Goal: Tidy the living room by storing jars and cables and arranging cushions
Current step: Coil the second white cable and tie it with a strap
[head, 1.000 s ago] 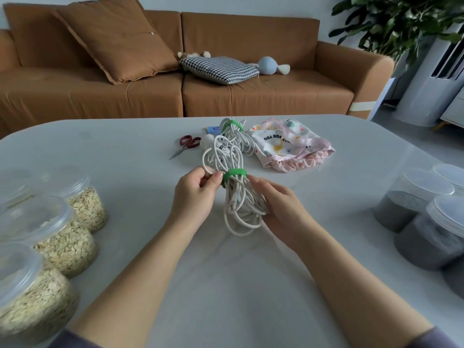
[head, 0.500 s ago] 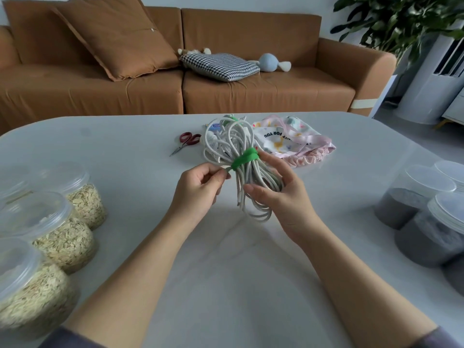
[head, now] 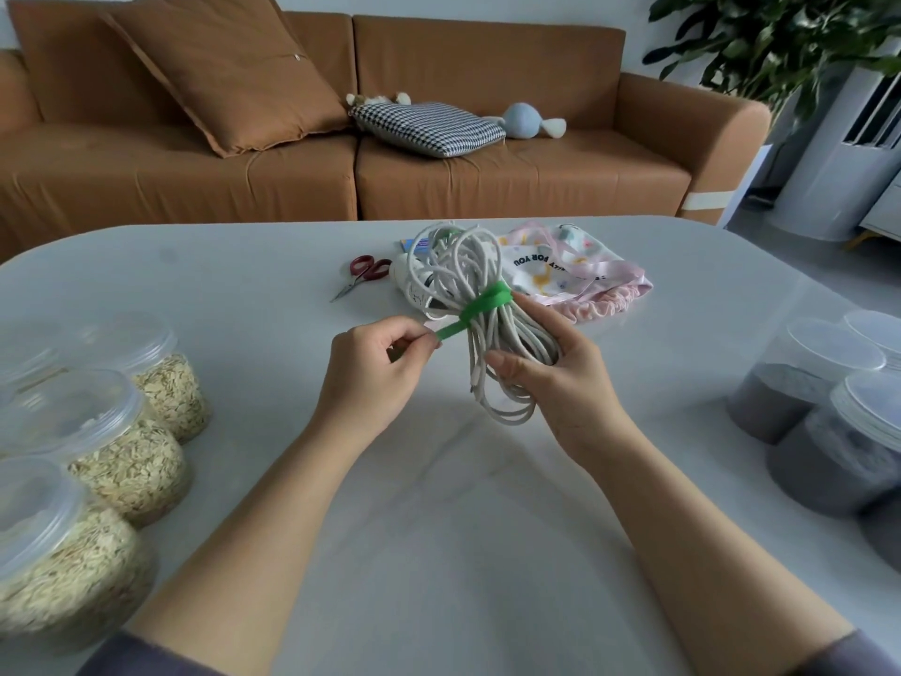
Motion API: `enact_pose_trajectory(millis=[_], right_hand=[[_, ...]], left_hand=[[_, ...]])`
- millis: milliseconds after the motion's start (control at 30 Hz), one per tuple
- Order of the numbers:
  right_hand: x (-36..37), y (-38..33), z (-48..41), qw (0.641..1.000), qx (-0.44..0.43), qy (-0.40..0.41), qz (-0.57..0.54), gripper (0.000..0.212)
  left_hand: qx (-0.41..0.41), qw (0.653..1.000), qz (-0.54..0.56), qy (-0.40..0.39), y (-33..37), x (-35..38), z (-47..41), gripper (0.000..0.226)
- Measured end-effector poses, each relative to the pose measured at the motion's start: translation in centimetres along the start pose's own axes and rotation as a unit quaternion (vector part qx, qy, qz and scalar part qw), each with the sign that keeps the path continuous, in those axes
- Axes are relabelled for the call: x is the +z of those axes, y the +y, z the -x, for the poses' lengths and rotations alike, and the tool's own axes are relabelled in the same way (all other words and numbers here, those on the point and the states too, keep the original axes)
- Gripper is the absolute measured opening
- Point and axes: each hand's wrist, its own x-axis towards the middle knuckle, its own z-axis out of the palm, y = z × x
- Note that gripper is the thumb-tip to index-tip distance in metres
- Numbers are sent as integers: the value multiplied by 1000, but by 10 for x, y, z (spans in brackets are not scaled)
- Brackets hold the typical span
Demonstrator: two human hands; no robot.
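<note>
Between both hands — cable bundle (head: pixel 480 324) (right (head: pixel 560 378) gripping), left (head: pixel 375 368) pinching green strap (head: pixel 480 307)

Three oat jars (head: pixel 122 461) are standing at the frame's left and at least three dark jars (head: pixel 780 397) at its right. Two cushions (head: pixel 229 70) are lying on the sofa (head: pixel 512 178), and one pair of scissors (head: pixel 363 273) on the desk (head: pixel 244 285).

Bare table (head: pixel 439 553) middle (jars (head: pixel 122 461) flanking)

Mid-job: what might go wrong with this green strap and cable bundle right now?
The left hand pinches only the tip of the green strap; it may slip and the wrap loosen. The right hand holds just the lower loops of the cable bundle, so the upper loops could splay.
</note>
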Motion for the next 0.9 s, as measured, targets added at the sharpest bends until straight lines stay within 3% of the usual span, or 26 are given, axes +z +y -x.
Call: enact_pose_trajectory(millis=[233,500,633,767,900], right_hand=[[9,7,2,968,-80,17,236,67],[14,14,1,912,-163,21,375,63],[13,14,3,903,-171,-19,393,62],[14,9,8,929,-138,-74,337,51],[18,12,9,919,-173,-62,348,41]], left_hand=[[-32,997,65,-13,0,4,-2,18],[-45,994,94,-24,0,7,-2,24],[-68,991,109,-36,0,7,-3,21],[-109,989,87,-39,-4,8,-4,23],[-139,984,102,-45,-4,8,-6,29]])
